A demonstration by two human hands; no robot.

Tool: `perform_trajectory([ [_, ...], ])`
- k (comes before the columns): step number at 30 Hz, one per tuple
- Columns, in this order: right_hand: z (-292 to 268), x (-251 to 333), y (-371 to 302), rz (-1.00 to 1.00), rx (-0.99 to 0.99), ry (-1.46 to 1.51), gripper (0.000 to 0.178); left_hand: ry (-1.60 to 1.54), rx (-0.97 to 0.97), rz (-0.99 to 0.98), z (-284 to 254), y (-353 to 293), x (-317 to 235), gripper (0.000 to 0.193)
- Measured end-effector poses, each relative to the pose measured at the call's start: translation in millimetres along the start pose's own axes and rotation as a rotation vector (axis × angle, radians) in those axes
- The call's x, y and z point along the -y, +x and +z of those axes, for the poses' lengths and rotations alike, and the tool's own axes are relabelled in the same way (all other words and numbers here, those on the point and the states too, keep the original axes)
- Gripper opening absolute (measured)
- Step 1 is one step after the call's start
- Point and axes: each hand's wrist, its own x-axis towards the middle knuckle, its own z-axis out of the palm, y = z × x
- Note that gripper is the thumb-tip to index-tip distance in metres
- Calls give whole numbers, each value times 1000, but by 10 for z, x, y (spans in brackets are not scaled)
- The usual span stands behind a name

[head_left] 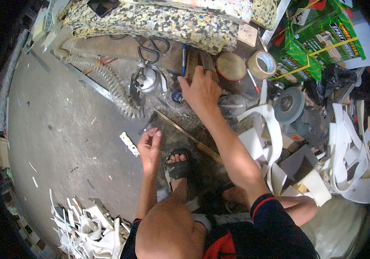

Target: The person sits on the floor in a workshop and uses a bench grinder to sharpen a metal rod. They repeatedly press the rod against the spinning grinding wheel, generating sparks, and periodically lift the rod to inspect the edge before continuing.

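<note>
My left hand (149, 149) is raised over the floor near my sandalled foot, thumb and fingertips pinched together. A small dark strip (148, 122) shows right by the fingertips; whether they grip it I cannot tell. My right hand (202, 91) stretches forward, thumb apart from the fingers, and its fingertips reach the near end of a dark brown piece (203, 62) that looks like wood or bristles. Left of that hand are a small round container (176, 96) with dark blue contents and a blue pen (183, 60). Between my hands lies a long thin blade (174, 124) with a wooden handle (209, 152).
Speckled foam (150, 28) lies across the back, near black-handled scissors (152, 52). A coiled clear hose (111, 84) leads to a metal spray gun (146, 80). Tape (262, 64), a grinding wheel (288, 105), green boxes (323, 41) and white foam offcuts (344, 146) crowd the right. More scraps (90, 228) are piled lower left.
</note>
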Motion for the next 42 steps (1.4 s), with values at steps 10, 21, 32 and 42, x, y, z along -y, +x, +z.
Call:
perform_trajectory([
  [10, -186, -200, -741, 128, 235, 213, 56, -41, 69, 2, 47, -77, -443, 27],
  [21, -548, -1189, -2567, 150, 147, 448, 49, 62, 415, -87, 470, -318, -1310, 38],
  [32, -1494, -1980, -3729, 203, 44, 565, 36, -55, 1044, -214, 2381, -795, -950, 22],
  [42, -1358, -2503, -2476, 497, 47, 412, 15, -123, 868, 118, 3699, -432, 612, 52],
])
